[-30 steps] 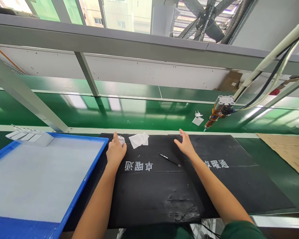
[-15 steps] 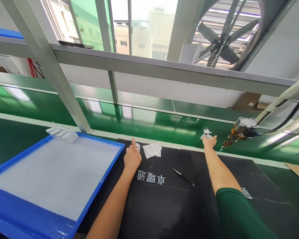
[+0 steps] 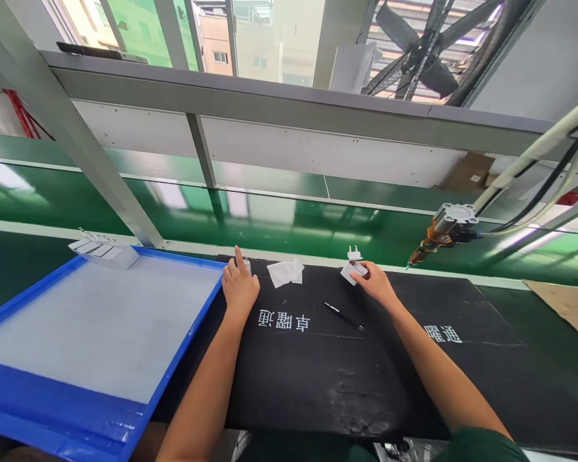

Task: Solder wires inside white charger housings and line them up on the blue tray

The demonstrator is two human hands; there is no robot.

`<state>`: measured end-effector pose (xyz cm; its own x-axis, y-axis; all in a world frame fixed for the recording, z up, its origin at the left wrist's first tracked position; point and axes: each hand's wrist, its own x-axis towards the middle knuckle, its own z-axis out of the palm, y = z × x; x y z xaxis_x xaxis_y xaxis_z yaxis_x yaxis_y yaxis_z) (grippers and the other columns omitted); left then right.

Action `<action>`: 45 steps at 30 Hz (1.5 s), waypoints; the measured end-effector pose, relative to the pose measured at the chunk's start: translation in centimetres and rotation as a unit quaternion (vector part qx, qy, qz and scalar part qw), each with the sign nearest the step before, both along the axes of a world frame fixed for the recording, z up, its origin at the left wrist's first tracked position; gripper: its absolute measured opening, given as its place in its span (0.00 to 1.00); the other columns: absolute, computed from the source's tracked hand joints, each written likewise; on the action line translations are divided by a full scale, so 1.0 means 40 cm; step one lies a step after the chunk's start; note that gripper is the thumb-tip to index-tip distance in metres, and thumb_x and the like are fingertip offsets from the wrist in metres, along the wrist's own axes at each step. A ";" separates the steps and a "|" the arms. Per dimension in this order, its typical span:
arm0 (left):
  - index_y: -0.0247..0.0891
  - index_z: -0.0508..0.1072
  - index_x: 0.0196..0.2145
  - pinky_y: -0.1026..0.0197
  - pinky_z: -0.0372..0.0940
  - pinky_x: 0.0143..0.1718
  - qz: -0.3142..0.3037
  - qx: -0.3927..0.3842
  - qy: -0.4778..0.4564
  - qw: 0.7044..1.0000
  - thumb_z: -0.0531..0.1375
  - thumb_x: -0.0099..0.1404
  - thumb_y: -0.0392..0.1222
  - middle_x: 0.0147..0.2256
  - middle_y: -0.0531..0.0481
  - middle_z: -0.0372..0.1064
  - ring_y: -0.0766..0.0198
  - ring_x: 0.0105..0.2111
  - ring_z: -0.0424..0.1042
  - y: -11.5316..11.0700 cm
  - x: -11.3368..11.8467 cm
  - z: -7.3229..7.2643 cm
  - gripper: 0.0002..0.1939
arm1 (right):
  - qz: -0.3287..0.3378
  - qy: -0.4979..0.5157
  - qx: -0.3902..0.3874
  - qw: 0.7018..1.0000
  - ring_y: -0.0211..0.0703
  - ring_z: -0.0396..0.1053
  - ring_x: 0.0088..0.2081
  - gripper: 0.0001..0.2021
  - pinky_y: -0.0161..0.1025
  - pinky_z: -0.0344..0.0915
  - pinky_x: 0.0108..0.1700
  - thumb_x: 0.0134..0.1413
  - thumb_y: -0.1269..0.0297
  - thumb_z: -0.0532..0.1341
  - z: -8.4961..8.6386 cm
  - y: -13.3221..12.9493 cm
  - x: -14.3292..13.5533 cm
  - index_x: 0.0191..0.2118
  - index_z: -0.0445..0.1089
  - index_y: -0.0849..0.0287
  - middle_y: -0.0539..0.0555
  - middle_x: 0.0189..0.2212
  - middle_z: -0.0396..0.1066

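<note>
My right hand (image 3: 374, 281) grips a small white plug adapter (image 3: 352, 269) with its metal prongs pointing up, over the far edge of the black mat (image 3: 289, 378). My left hand (image 3: 239, 282) rests at the mat's far edge, index finger raised, beside a small white item (image 3: 247, 264) that is partly hidden; its other fingers are curled, and what they hold cannot be made out. Between the hands lies a crumpled white cloth (image 3: 286, 273). Nearer to me, a thin black pen-like tool (image 3: 343, 315) lies on the mat.
A blue tray (image 3: 173, 366) with a pale lining stands at the left, several white adapters (image 3: 106, 251) at its far corner. A machine head (image 3: 440, 234) with hoses hangs at the right. Beyond the mat runs a green belt (image 3: 279, 224), crossed by a grey frame post (image 3: 91, 160).
My right hand has moved left and nearer with the adapter, from over the green belt to the mat's edge. My left hand stays by the small white item. The whole view has shifted.
</note>
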<state>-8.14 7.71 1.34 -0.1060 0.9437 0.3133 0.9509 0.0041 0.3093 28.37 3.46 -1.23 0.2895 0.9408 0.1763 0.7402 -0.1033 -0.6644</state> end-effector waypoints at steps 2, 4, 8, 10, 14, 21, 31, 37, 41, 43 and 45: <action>0.27 0.46 0.69 0.38 0.58 0.60 -0.014 0.065 -0.009 0.998 0.61 0.61 0.39 0.64 0.25 0.52 0.36 0.63 0.55 -0.013 0.008 0.012 0.44 | 0.044 0.014 -0.027 0.999 0.52 0.71 0.41 0.23 0.50 0.68 0.48 0.44 0.53 0.66 -0.002 -0.044 -0.017 0.46 0.72 0.60 0.59 0.43 0.74; 0.28 0.52 0.67 0.36 0.55 0.62 -0.058 0.114 -0.037 0.991 0.60 0.63 0.40 0.65 0.27 0.52 0.36 0.65 0.52 -0.024 0.018 0.019 0.39 | 0.088 0.035 -0.056 0.994 0.51 0.72 0.39 0.27 0.48 0.69 0.45 0.40 0.54 0.69 -0.002 -0.076 -0.032 0.47 0.72 0.60 0.59 0.42 0.74; 0.36 0.69 0.55 0.46 0.65 0.57 -0.271 0.098 -0.146 0.946 0.56 0.67 0.40 0.50 0.39 0.72 0.50 0.54 0.69 -0.052 0.065 0.009 0.20 | 0.164 0.071 -0.080 0.981 0.44 0.73 0.35 0.33 0.43 0.71 0.41 0.36 0.58 0.73 -0.004 -0.109 -0.070 0.53 0.69 0.56 0.53 0.41 0.75; 0.39 0.73 0.50 0.54 0.71 0.49 -0.363 0.027 -0.193 0.911 0.56 0.68 0.42 0.45 0.44 0.76 0.58 0.45 0.74 -0.076 0.108 -0.004 0.15 | 0.175 0.073 -0.069 0.979 0.43 0.72 0.34 0.30 0.43 0.70 0.41 0.40 0.57 0.71 -0.008 -0.118 -0.096 0.52 0.69 0.57 0.51 0.36 0.75; 0.41 0.68 0.58 0.60 0.73 0.41 -0.417 -0.071 -0.223 0.879 0.59 0.67 0.47 0.48 0.45 0.75 0.61 0.43 0.76 -0.128 0.202 -0.010 0.23 | 0.161 0.053 -0.014 0.985 0.44 0.70 0.34 0.27 0.46 0.70 0.40 0.46 0.53 0.68 -0.014 -0.132 -0.145 0.52 0.67 0.59 0.54 0.37 0.73; 0.40 0.71 0.57 0.56 0.71 0.49 -0.411 -0.064 -0.184 0.891 0.57 0.70 0.45 0.51 0.44 0.74 0.58 0.47 0.76 -0.134 0.280 -0.006 0.19 | 0.160 0.029 0.057 0.985 0.47 0.71 0.35 0.25 0.49 0.70 0.43 0.46 0.57 0.67 -0.006 -0.156 -0.177 0.51 0.66 0.58 0.59 0.44 0.71; 0.35 0.70 0.53 0.52 0.66 0.57 -0.517 -0.129 -0.221 0.817 0.52 0.59 0.26 0.53 0.42 0.72 0.56 0.53 0.71 -0.122 0.266 -0.068 0.24 | 0.144 0.054 0.118 0.981 0.43 0.67 0.31 0.24 0.46 0.71 0.36 0.50 0.54 0.66 0.008 -0.179 -0.216 0.52 0.66 0.57 0.60 0.46 0.67; 0.34 0.62 0.61 0.50 0.64 0.59 -0.483 -0.136 -0.347 0.792 0.65 0.57 0.40 0.57 0.37 0.67 0.51 0.56 0.69 -0.156 0.284 -0.075 0.35 | 0.180 0.091 0.146 0.969 0.53 0.70 0.46 0.33 0.50 0.72 0.44 0.51 0.54 0.66 0.026 -0.194 -0.245 0.62 0.60 0.54 0.63 0.53 0.65; 0.35 0.62 0.62 0.54 0.67 0.56 -0.431 -0.147 -0.442 0.773 0.62 0.62 0.44 0.57 0.39 0.68 0.54 0.55 0.70 -0.160 0.280 -0.052 0.32 | 0.156 0.140 0.204 0.956 0.46 0.72 0.40 0.19 0.48 0.71 0.46 0.56 0.59 0.62 0.066 -0.195 -0.190 0.54 0.69 0.52 0.57 0.48 0.72; 0.34 0.66 0.59 0.56 0.70 0.50 -0.404 -0.172 -0.477 0.761 0.62 0.63 0.45 0.52 0.40 0.73 0.57 0.48 0.75 -0.160 0.274 -0.044 0.28 | 0.004 0.185 0.309 0.933 0.45 0.71 0.39 0.11 0.48 0.68 0.48 0.55 0.63 0.62 0.090 -0.187 -0.122 0.45 0.72 0.54 0.55 0.41 0.73; 0.32 0.69 0.55 0.58 0.72 0.45 -0.389 -0.183 -0.507 0.747 0.63 0.62 0.45 0.47 0.41 0.76 0.59 0.42 0.76 -0.158 0.269 -0.038 0.26 | -0.153 0.216 0.439 0.858 0.45 0.69 0.41 0.12 0.47 0.66 0.50 0.47 0.69 0.65 0.115 -0.172 -0.031 0.41 0.70 0.54 0.53 0.39 0.70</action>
<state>2.60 1.38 -0.18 0.5116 0.8458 0.1513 -0.0141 -0.1678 0.9857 27.14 -3.42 3.36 0.7160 0.3685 0.5930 0.4323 0.4330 -0.7910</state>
